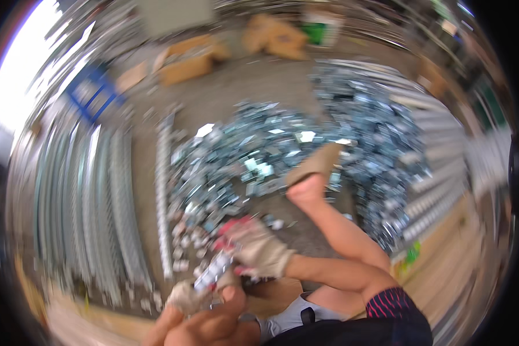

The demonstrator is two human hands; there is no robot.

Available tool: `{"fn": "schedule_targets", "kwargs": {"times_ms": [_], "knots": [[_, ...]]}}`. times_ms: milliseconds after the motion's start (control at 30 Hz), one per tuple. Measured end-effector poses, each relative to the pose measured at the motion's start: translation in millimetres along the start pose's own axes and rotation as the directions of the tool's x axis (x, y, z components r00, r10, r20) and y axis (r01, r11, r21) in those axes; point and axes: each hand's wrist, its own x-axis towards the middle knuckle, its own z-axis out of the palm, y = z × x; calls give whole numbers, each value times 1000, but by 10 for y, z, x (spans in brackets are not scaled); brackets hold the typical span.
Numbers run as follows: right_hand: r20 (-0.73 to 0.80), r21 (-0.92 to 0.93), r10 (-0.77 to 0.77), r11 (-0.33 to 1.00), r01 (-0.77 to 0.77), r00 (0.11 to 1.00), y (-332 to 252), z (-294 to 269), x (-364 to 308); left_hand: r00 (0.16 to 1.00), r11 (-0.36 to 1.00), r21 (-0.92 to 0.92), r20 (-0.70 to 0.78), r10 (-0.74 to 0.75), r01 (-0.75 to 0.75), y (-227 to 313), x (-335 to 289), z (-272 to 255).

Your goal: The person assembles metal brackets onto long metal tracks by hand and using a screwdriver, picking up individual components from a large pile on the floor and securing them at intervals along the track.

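A short row of shiny silver metal pieces [213, 271] is held slanting between my hands, low in the view. My left hand [185, 296], in a pale work glove, is closed at its lower end. My right hand [255, 245], in a beige glove with red fingertips, is closed round the upper end, fingers on one side and thumb on the other. Motion blur hides the exact shape of the pieces and the finger contact. Past my right hand lies a large heap of small silver metal pieces [271, 138]. My bare foot, in a tan slipper [320, 161], rests against the heap.
Long perforated metal strips [86, 202] lie side by side at the left. One narrow strip [162, 202] stands apart beside the heap. Further metal lengths [438, 132] are at the right. Cardboard boxes [184, 66] and a blue frame [95, 92] are at the back. Wooden boards [444, 271] edge the right front.
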Motion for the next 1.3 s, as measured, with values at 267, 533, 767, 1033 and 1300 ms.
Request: {"fn": "schedule_targets", "kwargs": {"times_ms": [267,533,767,1033,1300], "knots": [[496,709,53,551,-440,867,-149,1006,-780,890,544,714,269,367,-440,862,159,-88],[181,912,665,162,-376,725,-184,681,-1177,258,445,443,-419,870,-778,1315,-37,-353],[-113,988,946,76,132,302,396,-248,-1584,685,726,-217,-579,442,-652,380,548,-168],[-385,903,895,416,109,-225,1941,-1921,-1963,733,705,-478,-675,87,-524,-830,1380,235],[-534,839,579,269,-473,-616,3180,-2953,-3315,867,774,-549,-499,1,-316,-754,991,358]]}}
